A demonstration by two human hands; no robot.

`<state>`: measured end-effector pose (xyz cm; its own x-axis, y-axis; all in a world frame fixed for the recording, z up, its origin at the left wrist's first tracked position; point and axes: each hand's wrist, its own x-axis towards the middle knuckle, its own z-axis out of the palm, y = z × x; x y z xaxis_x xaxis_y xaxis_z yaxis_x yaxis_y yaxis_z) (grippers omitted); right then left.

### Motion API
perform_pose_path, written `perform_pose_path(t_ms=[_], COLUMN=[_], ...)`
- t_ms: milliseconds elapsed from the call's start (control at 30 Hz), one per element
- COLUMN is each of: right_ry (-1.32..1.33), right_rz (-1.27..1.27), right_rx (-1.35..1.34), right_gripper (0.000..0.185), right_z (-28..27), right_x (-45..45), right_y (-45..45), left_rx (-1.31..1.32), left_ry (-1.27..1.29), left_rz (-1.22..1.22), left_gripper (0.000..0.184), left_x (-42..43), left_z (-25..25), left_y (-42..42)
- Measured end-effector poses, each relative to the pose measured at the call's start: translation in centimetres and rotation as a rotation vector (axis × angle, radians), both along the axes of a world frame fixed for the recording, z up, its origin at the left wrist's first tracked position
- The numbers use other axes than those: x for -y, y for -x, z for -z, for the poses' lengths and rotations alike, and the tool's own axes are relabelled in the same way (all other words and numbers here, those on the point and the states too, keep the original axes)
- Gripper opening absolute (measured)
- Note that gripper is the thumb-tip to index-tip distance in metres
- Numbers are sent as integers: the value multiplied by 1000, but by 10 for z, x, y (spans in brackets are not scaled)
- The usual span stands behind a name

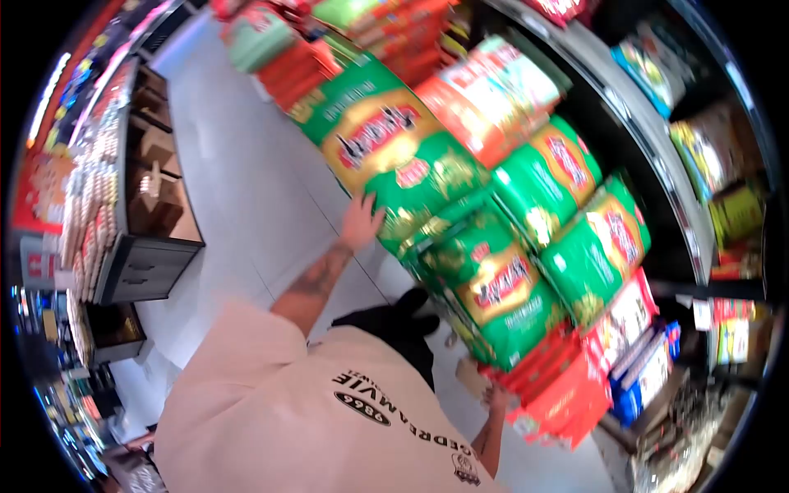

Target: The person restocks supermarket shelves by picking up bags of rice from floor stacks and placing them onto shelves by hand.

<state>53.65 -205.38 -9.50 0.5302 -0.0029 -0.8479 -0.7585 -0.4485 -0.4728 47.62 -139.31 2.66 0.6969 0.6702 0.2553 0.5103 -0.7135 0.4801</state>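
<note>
My left hand (362, 223) lies against the near edge of a large green bag with a gold panel and red label (394, 135), its fingers stretched out and spread. That bag rests on a stack, beside other green bags (509, 283) of the same design. Low on the right side, my right hand (496, 400) is at the edge of a pile of red bags (555, 386). Its fingers are small and blurred, so I cannot make out their grip. Just above this hand is a flat beige piece (472, 378).
Red and white bags (493, 90) are stacked behind the green ones. Shelves (649, 131) with packaged goods curve along the right. A grey-tiled aisle (238, 181) separates the stack from a dark display cabinet (144, 267) topped with egg trays (92, 205).
</note>
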Motion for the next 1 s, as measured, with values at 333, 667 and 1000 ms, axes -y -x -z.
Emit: perform_pose_path(t_ms=[333, 667, 1000], right_ry=[-7, 237, 172], right_rz=[-200, -589, -537], right_rx=[138, 1076, 1491], right_gripper=[23, 29, 35], right_z=[-1, -52, -206], right_x=[-153, -452, -728], right_y=[-9, 3, -68], left_rx=[-1090, -350, -332], left_ry=[794, 766, 894], left_rz=[-281, -331, -533], left_gripper=[51, 41, 40], left_x=[-15, -188, -271], left_z=[96, 64, 126], left_y=[375, 358, 439])
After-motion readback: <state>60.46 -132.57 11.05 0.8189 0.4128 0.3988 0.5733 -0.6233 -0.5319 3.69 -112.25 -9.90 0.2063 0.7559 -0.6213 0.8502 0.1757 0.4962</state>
